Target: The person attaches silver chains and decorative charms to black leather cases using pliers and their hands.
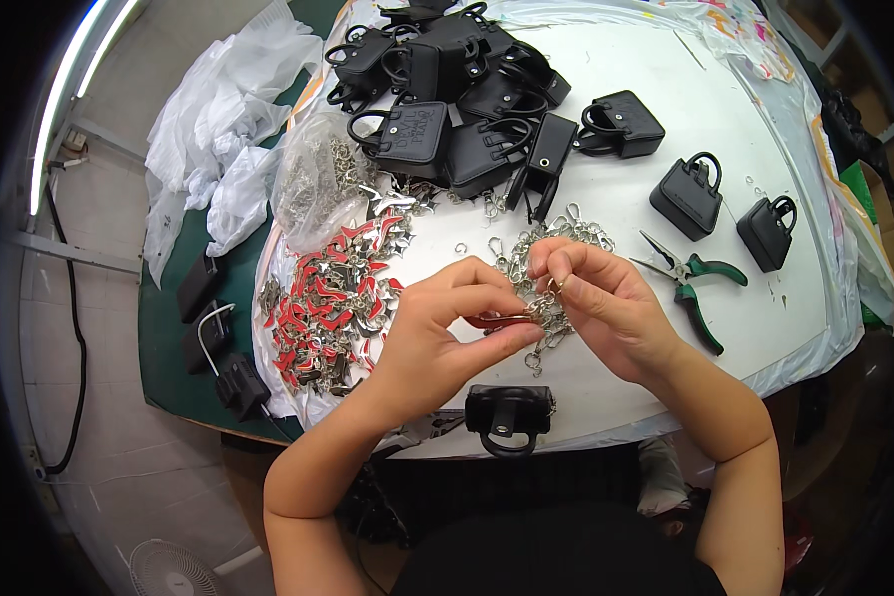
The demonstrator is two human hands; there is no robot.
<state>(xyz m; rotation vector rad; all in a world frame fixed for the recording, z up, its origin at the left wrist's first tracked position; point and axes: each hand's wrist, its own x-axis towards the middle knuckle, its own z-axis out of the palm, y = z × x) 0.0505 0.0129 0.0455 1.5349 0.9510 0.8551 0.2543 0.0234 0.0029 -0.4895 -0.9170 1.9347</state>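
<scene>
Over the middle of the table my left hand (442, 333) pinches a small metal charm (502, 320), seen edge-on between thumb and fingers. Close beside it, the fingertips of my right hand (616, 308) are closed on a small metal ring (554, 286). Silver links hang between the two hands; which piece they join to I cannot tell. Just beyond and partly behind my fingers lies a heap of silver clasp chains (584, 230). Nearest to me, at the table's front edge, a miniature black handbag (508, 409) lies with its handle toward me.
Green-handled pliers (700, 288) lie open to the right, near two mini black bags (687, 199). A pile of red and silver shoe-shaped charms (328, 313) spreads at left, below a clear plastic bag (318, 184) of metal parts. More black bags (417, 134) are heaped at the back.
</scene>
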